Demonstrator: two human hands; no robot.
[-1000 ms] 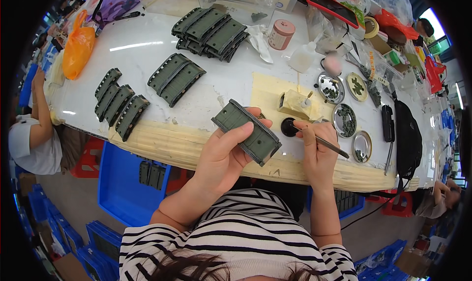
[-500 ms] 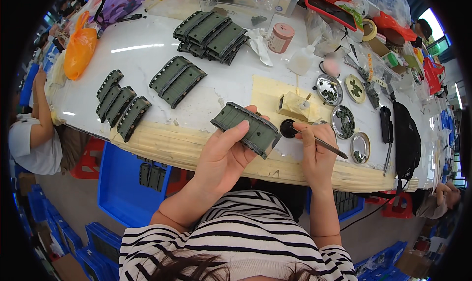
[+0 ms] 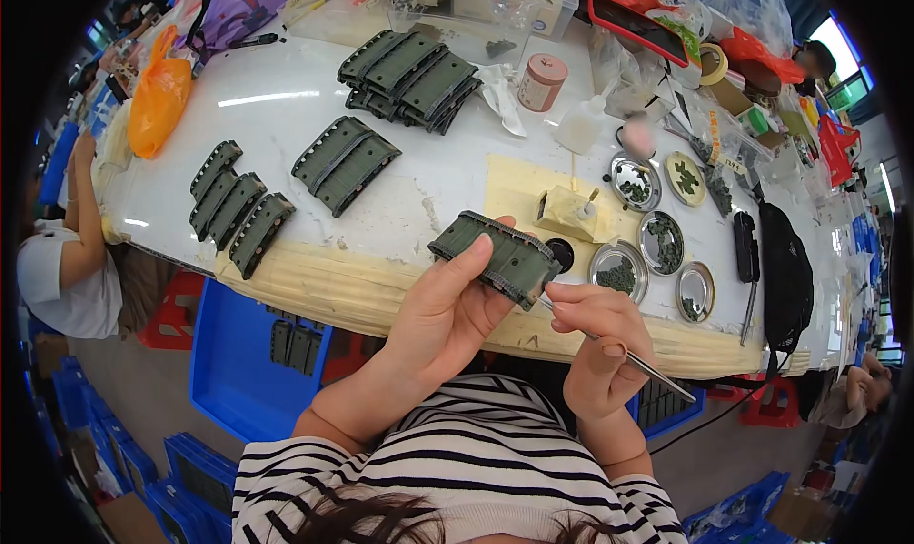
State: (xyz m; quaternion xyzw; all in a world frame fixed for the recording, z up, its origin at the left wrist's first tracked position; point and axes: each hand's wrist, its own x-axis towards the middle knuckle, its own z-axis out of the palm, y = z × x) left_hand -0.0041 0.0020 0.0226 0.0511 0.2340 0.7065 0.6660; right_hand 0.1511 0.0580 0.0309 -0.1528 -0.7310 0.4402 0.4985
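Observation:
My left hand (image 3: 443, 306) holds a curved dark green model piece (image 3: 500, 257) with ridged edges, thumb on top and fingers beneath. A slim metal tool (image 3: 647, 368) sits pinched in my right hand (image 3: 605, 344); its exact kind is unclear. The tool's tip is at the near right corner of the piece, where I cannot tell whether it touches. Just beyond lies a round black pot (image 3: 561, 255), partly behind the piece. A metal dish (image 3: 640, 257) of small green bits is right of the pot, near a yellow-wrapped block (image 3: 569, 216) with a small nozzle.
Similar green pieces are stacked (image 3: 409, 78) at the back, with a pair (image 3: 345, 166) and a stepped group (image 3: 228, 206) at left. More metal dishes (image 3: 659, 242) stand right. A pink jar (image 3: 543, 82) is behind; a blue bin (image 3: 252, 373) sits below the table's edge.
My right hand has moved from the black pot toward me, bringing the tool to the piece's corner. The green piece has shifted slightly right and tilted. A dish of green bits is now uncovered.

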